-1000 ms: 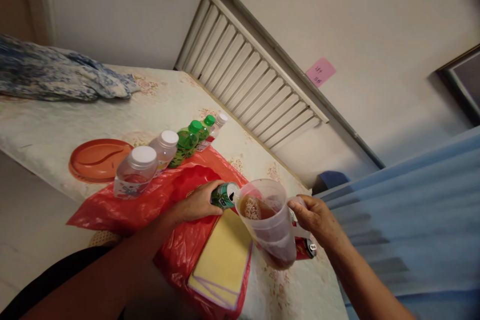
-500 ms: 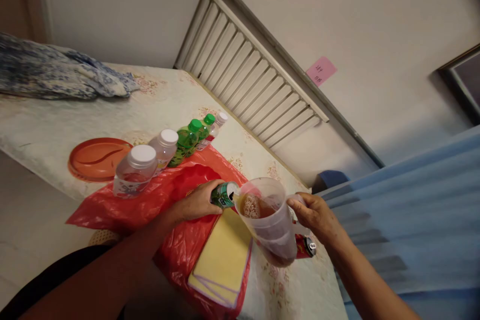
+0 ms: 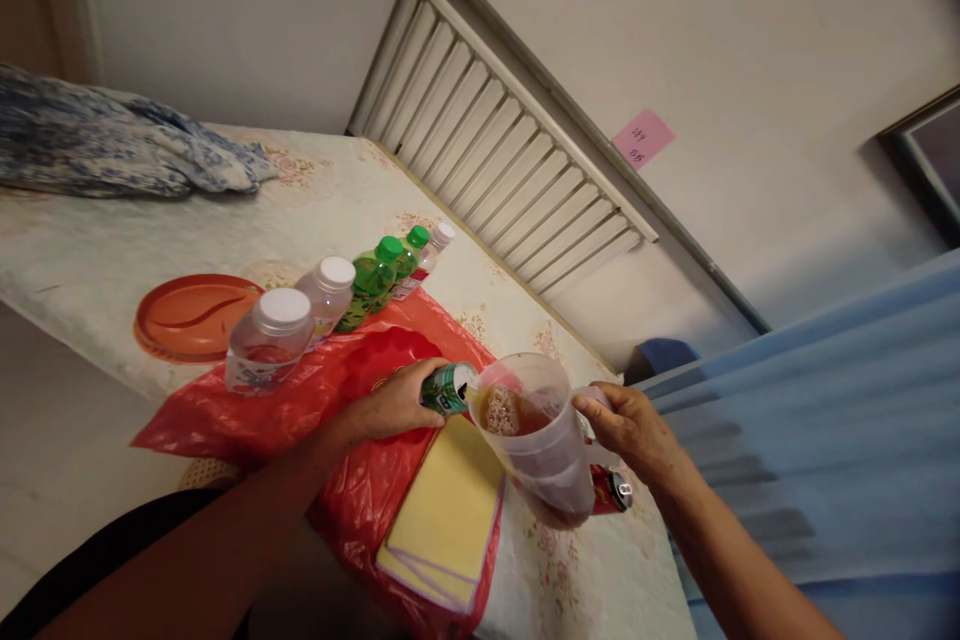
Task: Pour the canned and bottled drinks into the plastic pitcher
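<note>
My left hand (image 3: 405, 400) is closed round a green drink can (image 3: 444, 389), tipped so that its open top meets the rim of a pitcher. Pale liquid runs from the can's mouth into that clear plastic pitcher (image 3: 547, 465), where brown liquid (image 3: 534, 412) with a patch of foam stands. Gripping the pitcher's handle is my right hand (image 3: 626, 425), and the pitcher leans toward the can. Behind the pitcher a red drink can (image 3: 611, 490) is partly hidden. Below the green can lie yellow cloths (image 3: 444, 510) with purple edges, stacked on a red plastic bag (image 3: 300, 420).
Two clear jars with white lids (image 3: 281, 340), green-capped bottles (image 3: 367, 285) and a white-capped bottle (image 3: 431, 255) stand in a row. An orange lid (image 3: 191, 318) and a patterned cloth (image 3: 127, 145) lie on the flowered tablecloth (image 3: 330, 185). A radiator (image 3: 487, 110) and blue curtain (image 3: 840, 420) stand beyond.
Both hands, the can and the pitcher keep nearly the same places. Liquid still runs from the can, and the foam patch in the pitcher has altered slightly.
</note>
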### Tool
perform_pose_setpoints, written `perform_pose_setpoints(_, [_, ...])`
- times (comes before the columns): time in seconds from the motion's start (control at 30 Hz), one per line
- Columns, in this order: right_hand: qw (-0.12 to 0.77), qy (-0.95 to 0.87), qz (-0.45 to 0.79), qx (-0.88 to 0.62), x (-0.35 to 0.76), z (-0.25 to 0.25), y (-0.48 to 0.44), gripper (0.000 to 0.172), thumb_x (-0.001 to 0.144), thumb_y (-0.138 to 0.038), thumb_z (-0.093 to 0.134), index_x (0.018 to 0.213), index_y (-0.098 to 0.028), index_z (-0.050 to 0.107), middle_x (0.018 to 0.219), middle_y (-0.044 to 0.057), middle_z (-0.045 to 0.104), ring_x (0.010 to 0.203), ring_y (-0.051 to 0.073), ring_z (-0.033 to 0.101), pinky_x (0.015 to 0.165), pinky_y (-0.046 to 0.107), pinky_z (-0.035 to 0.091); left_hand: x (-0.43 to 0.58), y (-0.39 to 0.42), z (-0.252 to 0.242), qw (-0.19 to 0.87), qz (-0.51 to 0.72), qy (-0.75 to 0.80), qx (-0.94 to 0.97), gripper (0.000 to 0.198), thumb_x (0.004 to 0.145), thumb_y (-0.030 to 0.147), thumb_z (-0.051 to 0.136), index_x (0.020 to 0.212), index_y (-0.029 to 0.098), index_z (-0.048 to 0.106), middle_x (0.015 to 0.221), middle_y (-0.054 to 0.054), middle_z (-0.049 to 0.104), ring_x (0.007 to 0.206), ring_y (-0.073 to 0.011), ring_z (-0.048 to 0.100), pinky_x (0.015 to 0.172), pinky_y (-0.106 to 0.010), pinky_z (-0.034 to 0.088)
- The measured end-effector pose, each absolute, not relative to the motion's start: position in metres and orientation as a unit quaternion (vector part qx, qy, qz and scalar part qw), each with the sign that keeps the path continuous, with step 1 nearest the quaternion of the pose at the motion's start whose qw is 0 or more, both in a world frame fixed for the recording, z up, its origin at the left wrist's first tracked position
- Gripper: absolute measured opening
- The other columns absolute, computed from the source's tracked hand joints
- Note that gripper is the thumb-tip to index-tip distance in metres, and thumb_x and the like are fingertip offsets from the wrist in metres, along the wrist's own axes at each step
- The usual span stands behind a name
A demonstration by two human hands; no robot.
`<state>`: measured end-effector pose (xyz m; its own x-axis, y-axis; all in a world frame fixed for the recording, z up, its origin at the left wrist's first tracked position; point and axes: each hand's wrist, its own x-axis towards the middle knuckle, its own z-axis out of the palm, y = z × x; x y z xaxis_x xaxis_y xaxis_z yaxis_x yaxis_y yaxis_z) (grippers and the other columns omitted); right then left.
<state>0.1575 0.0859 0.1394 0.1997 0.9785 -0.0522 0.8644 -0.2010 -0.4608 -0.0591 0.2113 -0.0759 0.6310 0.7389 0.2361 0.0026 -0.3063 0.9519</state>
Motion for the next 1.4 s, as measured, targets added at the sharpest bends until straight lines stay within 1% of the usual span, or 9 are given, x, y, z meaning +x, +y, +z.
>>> perform_pose_setpoints(0.2, [0.163, -0.613, 0.172, -0.754, 0.1610, 0.1384, 0.0865, 0.050, 0.076, -0.064, 0.058, 0.058, -0.017, 0.057, 0.053, -0.001, 0.050, 0.052, 0.013, 0.045, 0.049, 0.024, 0.035, -0.0581, 0.2115, -0.0765, 0.531, 0.347, 0.255, 0.730, 0.068, 0.061, 0.022, 0.069, 0.127, 0.024, 0.052, 0.120, -0.006, 0.065, 0.109, -0.0258, 0.061, 0.094, -0.033, 0.046])
perform_pose_setpoints(0.47, [0.164, -0.615, 0.177, -0.751, 0.1578, 0.1404, 0.0870, 0.050, 0.075, -0.064, 0.058, 0.058, -0.017, 0.056, 0.052, -0.001, 0.049, 0.051, 0.012, 0.043, 0.048, 0.023, 0.035, -0.0589, 0.2114, -0.0749, 0.538, 0.345, 0.253, 0.726, 0.066, 0.061, 0.022, 0.070, 0.125, 0.023, 0.053, 0.118, -0.005, 0.065, 0.107, -0.0255, 0.061, 0.093, -0.034, 0.047])
perform_pose_setpoints(0.7, [0.156, -0.616, 0.181, -0.750, 0.1626, 0.1387, 0.0874, 0.048, 0.077, -0.062, 0.057, 0.061, -0.017, 0.057, 0.054, -0.001, 0.050, 0.053, 0.012, 0.044, 0.049, 0.023, 0.035, -0.0587, 0.2117, -0.0749, 0.544, 0.345, 0.250, 0.723, 0.067, 0.061, 0.022, 0.069, 0.126, 0.023, 0.053, 0.119, -0.006, 0.066, 0.108, -0.0252, 0.061, 0.093, -0.032, 0.047])
perform_pose_setpoints(0.83, [0.149, -0.617, 0.180, -0.751, 0.1622, 0.1392, 0.0875, 0.048, 0.078, -0.061, 0.057, 0.061, -0.017, 0.057, 0.054, -0.002, 0.049, 0.052, 0.012, 0.043, 0.050, 0.024, 0.035, -0.0593, 0.2117, -0.0745, 0.541, 0.340, 0.255, 0.726, 0.066, 0.061, 0.023, 0.070, 0.125, 0.023, 0.053, 0.118, -0.005, 0.066, 0.107, -0.0258, 0.061, 0.093, -0.034, 0.047])
perform_pose_setpoints(1.2, [0.143, -0.617, 0.179, -0.753, 0.1617, 0.1398, 0.0882, 0.049, 0.076, -0.063, 0.057, 0.061, -0.017, 0.057, 0.053, -0.002, 0.049, 0.052, 0.012, 0.044, 0.049, 0.024, 0.035, -0.0585, 0.2125, -0.0762, 0.529, 0.343, 0.254, 0.733, 0.066, 0.061, 0.023, 0.070, 0.125, 0.023, 0.053, 0.119, -0.006, 0.066, 0.107, -0.0254, 0.061, 0.091, -0.032, 0.047])
perform_pose_setpoints(1.4, [0.144, -0.619, 0.180, -0.751, 0.1641, 0.1380, 0.0885, 0.049, 0.077, -0.063, 0.057, 0.059, -0.017, 0.054, 0.053, -0.003, 0.047, 0.051, 0.011, 0.041, 0.049, 0.023, 0.033, -0.0578, 0.2124, -0.0765, 0.528, 0.344, 0.252, 0.734, 0.067, 0.060, 0.022, 0.070, 0.125, 0.023, 0.054, 0.121, -0.006, 0.065, 0.108, -0.0257, 0.061, 0.093, -0.033, 0.047])
